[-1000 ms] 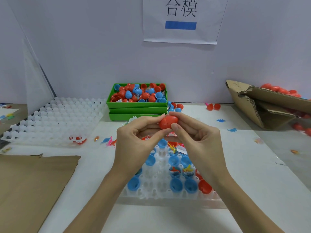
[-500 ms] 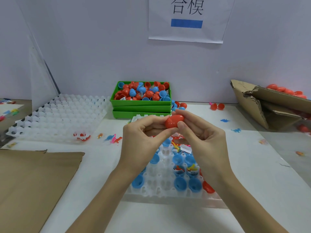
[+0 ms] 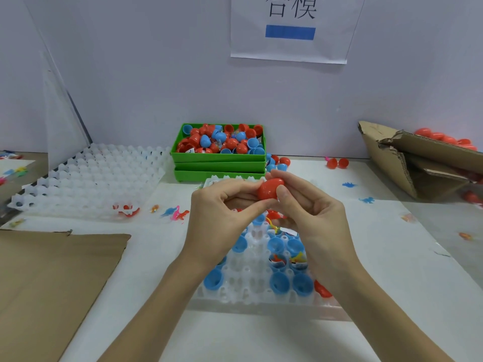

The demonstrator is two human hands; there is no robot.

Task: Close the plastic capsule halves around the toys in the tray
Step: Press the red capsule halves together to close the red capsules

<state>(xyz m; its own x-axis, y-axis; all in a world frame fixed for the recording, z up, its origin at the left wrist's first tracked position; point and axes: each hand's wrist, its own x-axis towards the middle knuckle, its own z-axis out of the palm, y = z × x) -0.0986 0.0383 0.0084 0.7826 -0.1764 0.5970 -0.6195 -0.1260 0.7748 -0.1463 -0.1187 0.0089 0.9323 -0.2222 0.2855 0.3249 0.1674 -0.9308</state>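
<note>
A red capsule (image 3: 269, 188) is pinched between both hands above the white tray (image 3: 251, 288). My left hand (image 3: 222, 212) grips its left end with thumb and fingertips. My right hand (image 3: 311, 212) holds its right end, thumb on the front. The capsule looks closed, with no gap visible. The tray below holds several open blue capsule halves (image 3: 279, 282), two of them with small toys (image 3: 278, 258) inside, and a red half (image 3: 322, 290) at its right edge. My hands hide the tray's far rows.
A green bin (image 3: 219, 159) of red and blue capsule halves stands behind the tray. A stack of white trays (image 3: 86, 178) lies at the left, brown cardboard (image 3: 52, 278) at front left, a cardboard box (image 3: 418, 163) with red capsules at right. Small toy dinosaurs (image 3: 175, 212) lie loose.
Both hands stayed together on the red capsule and turned it slightly. The two red halves, offset a second ago, now form one smooth egg shape. The camera tilted a little.
</note>
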